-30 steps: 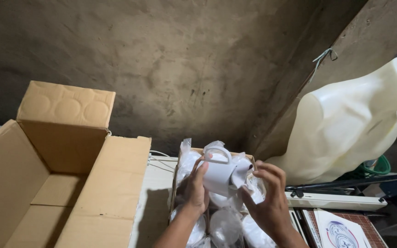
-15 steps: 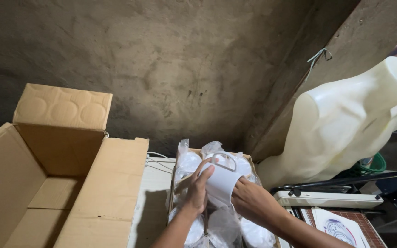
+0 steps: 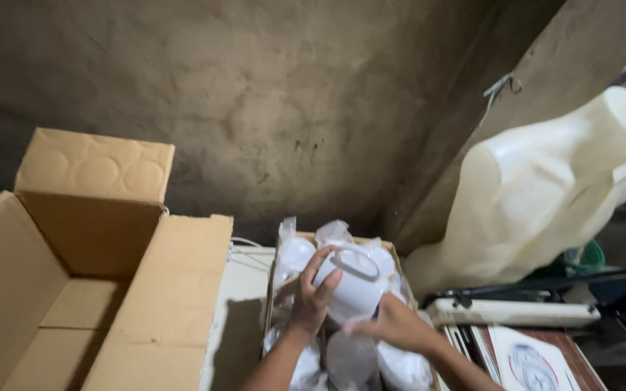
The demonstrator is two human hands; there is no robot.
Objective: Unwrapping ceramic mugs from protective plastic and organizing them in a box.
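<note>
A white mug [image 3: 356, 284] with its handle turned upward is held over a small cardboard box [image 3: 393, 250] packed with several plastic-wrapped white mugs [image 3: 295, 255]. My left hand [image 3: 311, 295] grips the mug's left side, fingers curled over it. My right hand [image 3: 393, 324] is under and to the right of the mug, touching its lower side. Clear plastic wrap [image 3: 349, 358] hangs beneath the mug.
A large open cardboard box [image 3: 96, 289] stands to the left on a white surface [image 3: 244, 289]. A cream mannequin torso [image 3: 545, 188] leans at the right, above a white tool [image 3: 508, 313] and printed sheets [image 3: 527, 362]. A rough concrete wall lies behind.
My right hand has dropped from the mug's right side to below it. The mug has been turned so its handle faces up, and the plastic wrap hangs lower.
</note>
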